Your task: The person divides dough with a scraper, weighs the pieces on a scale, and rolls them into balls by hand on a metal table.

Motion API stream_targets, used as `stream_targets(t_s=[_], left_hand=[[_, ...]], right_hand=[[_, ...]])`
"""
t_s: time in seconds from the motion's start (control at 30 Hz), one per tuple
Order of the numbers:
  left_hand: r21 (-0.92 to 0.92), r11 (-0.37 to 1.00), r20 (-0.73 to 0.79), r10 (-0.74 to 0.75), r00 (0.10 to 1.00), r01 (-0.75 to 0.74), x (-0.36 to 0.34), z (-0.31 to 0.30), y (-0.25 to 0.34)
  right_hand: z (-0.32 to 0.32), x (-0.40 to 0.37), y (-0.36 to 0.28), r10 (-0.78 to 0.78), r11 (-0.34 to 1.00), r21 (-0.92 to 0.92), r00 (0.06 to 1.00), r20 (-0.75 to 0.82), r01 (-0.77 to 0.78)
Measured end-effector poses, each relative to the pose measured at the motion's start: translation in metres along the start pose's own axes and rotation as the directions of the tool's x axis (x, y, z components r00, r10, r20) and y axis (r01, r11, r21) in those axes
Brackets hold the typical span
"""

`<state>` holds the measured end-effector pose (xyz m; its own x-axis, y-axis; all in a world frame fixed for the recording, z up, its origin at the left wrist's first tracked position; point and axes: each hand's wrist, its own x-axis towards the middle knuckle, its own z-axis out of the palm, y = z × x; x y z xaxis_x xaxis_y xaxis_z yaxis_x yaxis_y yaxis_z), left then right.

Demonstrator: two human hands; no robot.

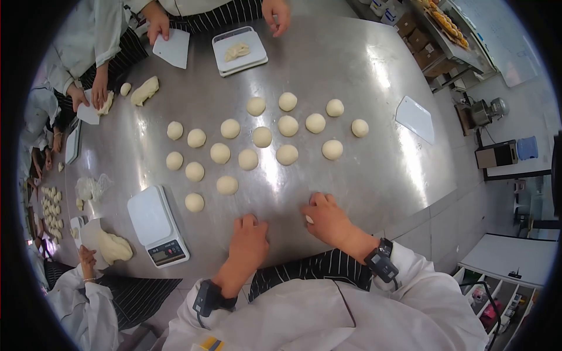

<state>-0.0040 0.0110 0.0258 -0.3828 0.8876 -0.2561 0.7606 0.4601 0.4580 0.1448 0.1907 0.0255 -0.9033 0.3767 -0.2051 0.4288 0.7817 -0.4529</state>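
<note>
My left hand [248, 243] is cupped palm-down on the steel table [363, 70], fingers curled; whatever lies under it is hidden. My right hand [326, 217] is cupped the same way over a piece of dough [308, 220], of which only a pale edge shows at the thumb. Several rounded dough balls [262, 137] lie in rows on the table just beyond both hands. The nearest dough ball [227, 185] sits ahead of my left hand.
A white scale [157, 225] stands left of my left hand, another scale [239, 51] holding dough at the far edge. A white scraper [415, 119] lies at right. Other people's hands work dough [144, 90] at the far left; a dough lump [113, 247] lies near left.
</note>
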Motion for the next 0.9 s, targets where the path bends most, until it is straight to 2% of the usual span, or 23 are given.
stream_targets(t_s=[0.07,0.17,0.23,0.27,0.33,0.4,0.43,0.5,0.57,0.6,0.63,0.7,0.77,0.8,0.87,0.9], left_hand=[[0.001,1.0,-0.004,0.01,1.0,-0.01,0.003,-0.003,0.0],[-0.046,0.999,-0.001,0.028,1.0,-0.028,0.013,-0.024,0.012],[-0.159,0.981,-0.113,0.089,0.99,-0.106,0.026,-0.051,0.029],[-0.155,0.981,-0.115,0.098,0.989,-0.116,0.039,-0.067,0.039],[-0.188,0.943,-0.237,0.228,0.944,-0.275,0.081,-0.101,0.059],[-0.187,0.927,-0.26,0.272,0.927,-0.324,0.135,-0.117,0.072],[-0.171,0.926,-0.27,0.284,0.92,-0.336,0.166,-0.121,0.078],[-0.14,0.924,-0.297,0.303,0.906,-0.355,0.224,-0.124,0.089],[-0.089,0.968,-0.115,0.226,0.967,-0.236,0.275,-0.124,0.099],[-0.081,0.967,-0.129,0.231,0.964,-0.242,0.297,-0.115,0.1],[-0.048,0.979,-0.08,0.193,0.978,-0.198,0.318,-0.101,0.097],[-0.007,0.989,-0.05,0.148,0.988,-0.149,0.348,-0.083,0.092],[0.146,0.981,0.102,0.117,0.988,-0.131,0.357,-0.069,0.085],[0.148,0.983,0.082,0.096,0.992,-0.108,0.359,-0.065,0.081],[0.149,0.963,0.068,0.215,0.974,-0.223,0.355,-0.065,0.077],[0.154,0.963,0.082,0.209,0.974,-0.22,0.35,-0.067,0.078]], right_hand=[[-0.007,0.004,0.001,0.038,0.991,0.124,0.998,0.057,-0.045],[-0.03,0.01,0.0,0.031,0.977,0.207,0.997,0.072,-0.046],[-0.06,0.021,0.004,0.031,0.963,0.268,0.999,0.011,-0.032],[-0.077,0.029,0.01,0.029,0.945,0.327,0.999,-0.04,-0.015],[-0.113,0.053,0.034,0.044,0.949,0.316,0.984,-0.171,0.013],[-0.147,0.083,0.064,0.149,0.956,0.282,0.96,-0.238,-0.079],[-0.162,0.094,0.078,0.146,0.958,0.279,0.957,-0.252,-0.073],[-0.183,0.118,0.103,0.267,0.954,0.213,0.92,-0.288,-0.211],[-0.19,0.139,0.124,0.274,0.958,0.166,0.914,-0.301,-0.233],[-0.191,0.147,0.136,0.292,0.956,0.121,0.91,-0.295,-0.268],[-0.185,0.155,0.145,0.282,0.959,0.117,0.911,-0.301,-0.258],[-0.165,0.172,0.162,0.346,0.938,0.074,0.923,-0.166,-0.339],[-0.142,0.179,0.177,0.321,0.946,0.092,0.932,-0.168,-0.31],[-0.132,0.18,0.182,0.3,0.952,0.11,0.94,-0.16,-0.285],[-0.13,0.181,0.184,0.285,0.957,0.106,0.945,-0.159,-0.271],[-0.131,0.179,0.184,0.303,0.951,0.107,0.939,-0.164,-0.289]])
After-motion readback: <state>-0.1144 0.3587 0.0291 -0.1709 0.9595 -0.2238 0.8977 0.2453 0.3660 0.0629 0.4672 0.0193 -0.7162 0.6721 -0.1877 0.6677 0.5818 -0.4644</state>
